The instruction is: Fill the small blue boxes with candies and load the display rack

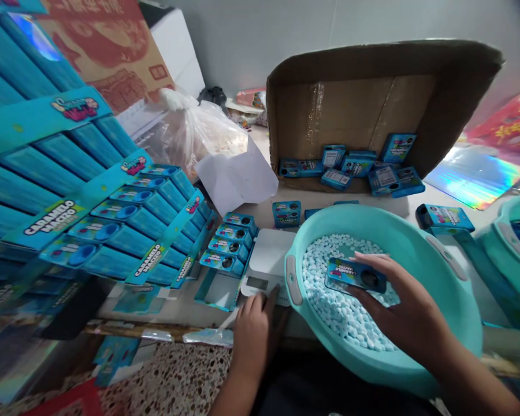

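At ten o'clock stands a red-printed brown cardboard carton (112, 49); near eleven, a tied clear plastic bag (184, 124) sits behind creased white paper (234, 179). A glossy rainbow-tinted sheet (472, 176) lies at three; speckled brown-and-cream floor (177, 375) shows at seven.

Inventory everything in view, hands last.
Tubs: two, turquoise, right side.
Candies: many, pale blue, nearer tub.
Scale: one, white, centre.
Tray: one, blue, beside scale.
Open carton: one, brown, back centre.
Small boxes: many, blue, tray, open carton, table.
Displays: several, blue, left.
Printed carton: one, brown, back left.
Plastic bag: one, clear, back.
Paper: one, white, near plastic bag.
Iridescent sheet: one, silvery, right.
Packaging: some, red, right edge.
Held box: one, blue, over candies.
Left hand: one, at scale.
Right hand: one, on held box.
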Motion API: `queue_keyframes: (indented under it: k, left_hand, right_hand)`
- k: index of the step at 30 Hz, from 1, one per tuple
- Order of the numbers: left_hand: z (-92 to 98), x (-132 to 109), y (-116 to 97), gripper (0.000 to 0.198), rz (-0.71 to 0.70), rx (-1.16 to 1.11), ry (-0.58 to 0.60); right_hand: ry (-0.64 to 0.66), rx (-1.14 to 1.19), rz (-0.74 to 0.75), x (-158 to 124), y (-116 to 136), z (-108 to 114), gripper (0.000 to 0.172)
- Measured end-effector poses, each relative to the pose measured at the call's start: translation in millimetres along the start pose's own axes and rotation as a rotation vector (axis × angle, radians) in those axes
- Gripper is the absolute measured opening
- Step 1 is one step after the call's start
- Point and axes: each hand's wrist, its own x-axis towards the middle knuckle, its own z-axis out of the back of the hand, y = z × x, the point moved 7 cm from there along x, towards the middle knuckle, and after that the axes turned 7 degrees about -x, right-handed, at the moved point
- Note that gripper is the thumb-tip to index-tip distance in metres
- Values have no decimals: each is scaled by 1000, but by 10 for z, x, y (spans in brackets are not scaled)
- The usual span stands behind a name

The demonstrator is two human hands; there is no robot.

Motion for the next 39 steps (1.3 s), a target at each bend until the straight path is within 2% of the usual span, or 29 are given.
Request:
queue_keyframes:
  k: [2, 7, 10, 15, 20, 22, 25, 27, 28, 31, 32, 33, 34, 36, 37, 39]
  left_hand:
    - [-22, -9, 5, 42, 24, 0, 0]
    - [-134, -28, 80, 40, 28, -168, -44]
    - [-185, -60, 136, 41, 62, -206, -24]
    - [-89, -72, 77, 43, 57, -114, -31]
    - [6, 26, -2, 39, 72, -97, -45]
    - [0, 66, 4, 35, 133, -98, 4]
    - [-6, 110, 66, 18, 291, -73, 183]
    - [124, 162, 89, 14, 348, -104, 233]
    - [267, 213, 79, 15, 336, -173, 177]
    - [920, 373, 1, 20, 164, -460, -206]
    - [1117, 413, -52, 23, 75, -526, -296]
    - [1248, 462, -123, 30, -10, -574, -307]
    - [1310, 523, -216, 41, -89, -614, -248]
    - [1292, 635, -434, 66, -228, -713, -40]
    - [1258, 677, -528, 72, -279, -764, 41]
    - [1213, 739, -647, 65, -366, -847, 92]
  right_hand:
    - [-21, -6, -21, 3, -9, 25, 39]
    - [-46, -18, -41, 24, -5, 63, 37]
    - [-47, -17, -45, 32, 2, 75, 35]
    - [-50, -15, -49, 20, 3, 86, 35]
    - [-37, 25, -44, 17, -2, 66, 40]
    - [-12, 34, -38, 17, 5, 44, 41]
    - [4, 35, -31, 7, 7, 26, 42]
    - [-5, 15, -22, -3, 7, 31, 41]
    - [-8, 7, -11, -7, 13, 34, 41]
    - [11, 34, 52, -21, 75, 23, 41]
    - [29, 61, 84, -27, 111, 9, 43]
    - [44, 94, 123, -35, 156, -3, 45]
    - [54, 129, 170, -46, 208, -13, 49]
    - [56, 202, 272, -76, 317, -16, 56]
    - [52, 234, 312, -91, 362, -14, 60]
    - [50, 302, 331, -110, 405, -13, 66]
